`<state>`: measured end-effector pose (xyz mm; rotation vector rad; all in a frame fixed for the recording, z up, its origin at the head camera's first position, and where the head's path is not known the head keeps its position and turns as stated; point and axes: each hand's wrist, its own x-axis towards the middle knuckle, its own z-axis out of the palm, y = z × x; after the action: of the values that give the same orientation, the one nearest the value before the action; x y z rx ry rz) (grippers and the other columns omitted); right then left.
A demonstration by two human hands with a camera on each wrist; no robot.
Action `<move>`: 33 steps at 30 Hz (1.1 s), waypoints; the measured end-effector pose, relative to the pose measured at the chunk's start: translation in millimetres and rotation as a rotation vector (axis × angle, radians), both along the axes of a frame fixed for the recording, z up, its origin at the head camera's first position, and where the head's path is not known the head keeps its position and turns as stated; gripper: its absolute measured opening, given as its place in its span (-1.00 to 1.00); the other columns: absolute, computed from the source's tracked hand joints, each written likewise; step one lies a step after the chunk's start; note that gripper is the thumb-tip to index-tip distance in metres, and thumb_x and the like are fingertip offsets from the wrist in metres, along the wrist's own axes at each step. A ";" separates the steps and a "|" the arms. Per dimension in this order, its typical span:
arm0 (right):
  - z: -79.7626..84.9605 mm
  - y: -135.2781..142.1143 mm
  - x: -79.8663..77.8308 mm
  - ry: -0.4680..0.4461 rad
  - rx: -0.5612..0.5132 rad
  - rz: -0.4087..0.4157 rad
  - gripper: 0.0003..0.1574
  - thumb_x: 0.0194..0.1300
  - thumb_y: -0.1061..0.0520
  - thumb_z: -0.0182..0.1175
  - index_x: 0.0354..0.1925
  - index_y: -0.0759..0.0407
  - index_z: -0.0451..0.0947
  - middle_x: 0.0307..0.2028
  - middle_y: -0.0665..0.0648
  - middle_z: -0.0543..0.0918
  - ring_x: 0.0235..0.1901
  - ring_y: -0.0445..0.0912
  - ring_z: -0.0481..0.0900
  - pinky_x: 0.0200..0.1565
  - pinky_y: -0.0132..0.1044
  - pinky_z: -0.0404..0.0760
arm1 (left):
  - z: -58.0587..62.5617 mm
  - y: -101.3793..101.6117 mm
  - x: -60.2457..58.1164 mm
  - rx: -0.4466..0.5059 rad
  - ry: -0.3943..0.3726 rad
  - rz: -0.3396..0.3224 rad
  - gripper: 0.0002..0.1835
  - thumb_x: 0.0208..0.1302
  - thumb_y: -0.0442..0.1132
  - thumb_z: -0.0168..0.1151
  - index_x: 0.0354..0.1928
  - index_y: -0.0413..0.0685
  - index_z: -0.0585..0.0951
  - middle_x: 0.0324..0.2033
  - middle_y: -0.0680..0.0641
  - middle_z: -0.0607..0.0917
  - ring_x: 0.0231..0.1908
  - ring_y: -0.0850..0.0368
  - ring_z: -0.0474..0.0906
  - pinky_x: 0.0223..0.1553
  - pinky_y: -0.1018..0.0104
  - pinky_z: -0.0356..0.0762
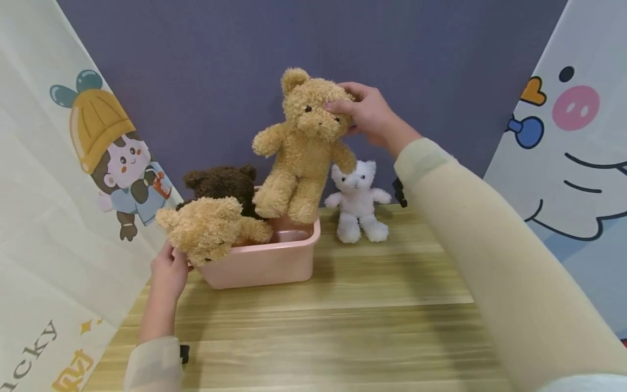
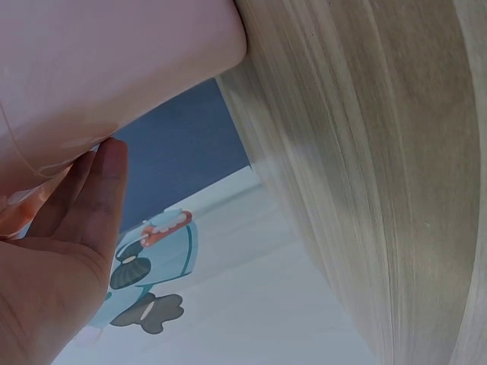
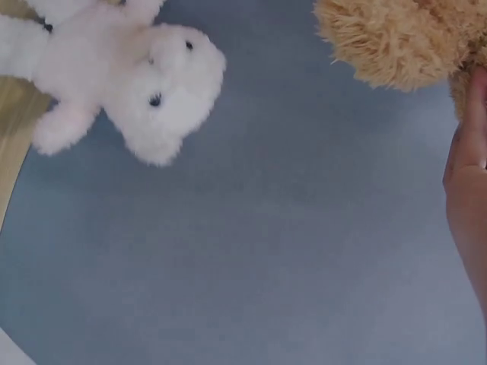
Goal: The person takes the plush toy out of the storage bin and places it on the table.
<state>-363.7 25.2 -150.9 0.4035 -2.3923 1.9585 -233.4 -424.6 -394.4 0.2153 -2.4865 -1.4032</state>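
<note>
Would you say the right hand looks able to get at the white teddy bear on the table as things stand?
Probably not right away: the right hand grips the tan teddy bear by the head above the pink bin. The white teddy bear sits uncovered just below it, so the path looks free once that hand is emptied.

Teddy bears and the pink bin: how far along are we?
Looks done: a dark brown bear and a tan bear already sit in the pink bin. In hand: the right hand grips a tan teddy bear by the head above the bin; the left hand touches the bin's side. Left: the white bear on the table.
</note>
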 end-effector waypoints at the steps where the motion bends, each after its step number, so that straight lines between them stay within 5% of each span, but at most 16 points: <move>1: 3.8 4.1 0.6 0.006 -0.023 -0.008 -0.22 0.38 -0.06 0.46 0.49 -0.26 0.46 0.46 0.03 0.51 0.17 0.00 0.67 0.00 -0.05 0.83 | 0.4 0.4 -0.7 0.001 0.003 0.006 -0.35 0.69 0.14 -0.38 0.67 0.14 0.24 0.44 -0.42 0.50 0.26 -0.33 0.60 -0.18 0.49 0.80; 18: 17.1 52.2 7.7 0.036 -0.019 -0.074 -0.27 0.38 -0.06 0.46 0.45 -0.21 0.51 0.34 0.02 0.57 0.12 -0.06 0.65 -0.14 -0.22 0.83 | -5.3 -5.0 -8.3 -0.006 -0.002 0.021 -0.30 0.66 0.26 -0.36 0.67 0.21 0.24 0.45 -0.40 0.49 0.25 -0.33 0.61 -0.13 0.33 0.86; 21: 18.5 60.7 9.3 0.036 0.017 -0.086 -0.24 0.41 -0.07 0.43 0.50 -0.24 0.45 0.44 0.01 0.51 0.21 -0.05 0.62 -0.10 -0.23 0.82 | -5.3 -8.3 -7.4 -0.011 -0.012 0.023 -0.32 0.67 0.20 -0.39 0.68 0.20 0.22 0.44 -0.42 0.49 0.08 -0.08 0.71 -0.14 0.31 0.86; 26: 19.9 77.0 11.5 0.021 0.119 -0.109 -0.05 0.47 -0.09 0.35 0.66 -0.33 0.17 0.73 -0.13 -0.11 0.52 -0.02 0.38 0.18 -0.04 0.70 | -3.4 -13.7 -7.7 -0.005 -0.014 0.012 -0.32 0.68 0.20 -0.38 0.69 0.17 0.19 0.40 -0.45 0.51 -0.29 0.66 0.51 -0.22 0.46 0.81; 28: 18.4 85.1 12.7 0.010 0.169 -0.117 0.01 0.49 -0.08 0.32 0.69 -0.34 0.06 0.73 -0.21 -0.25 0.59 0.00 0.29 0.30 0.06 0.62 | -2.1 -14.1 -8.1 -0.002 -0.015 0.010 -0.31 0.68 0.22 -0.36 0.70 0.17 0.19 0.36 -0.46 0.54 -0.34 0.74 0.46 -0.24 0.51 0.78; 33: 12.3 105.8 16.3 0.002 0.279 -0.143 0.03 0.49 -0.10 0.32 0.70 -0.31 0.03 0.74 -0.10 -0.13 0.50 -0.01 0.36 0.19 -0.02 0.67 | -0.5 -14.4 -9.2 -0.004 -0.011 0.022 -0.31 0.68 0.22 -0.36 0.69 0.17 0.22 0.35 -0.45 0.56 -0.29 0.68 0.50 -0.26 0.56 0.76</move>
<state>-347.4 131.0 -138.5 0.2322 -2.6188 1.5718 -242.6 -439.0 -394.9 0.2496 -2.4875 -1.3924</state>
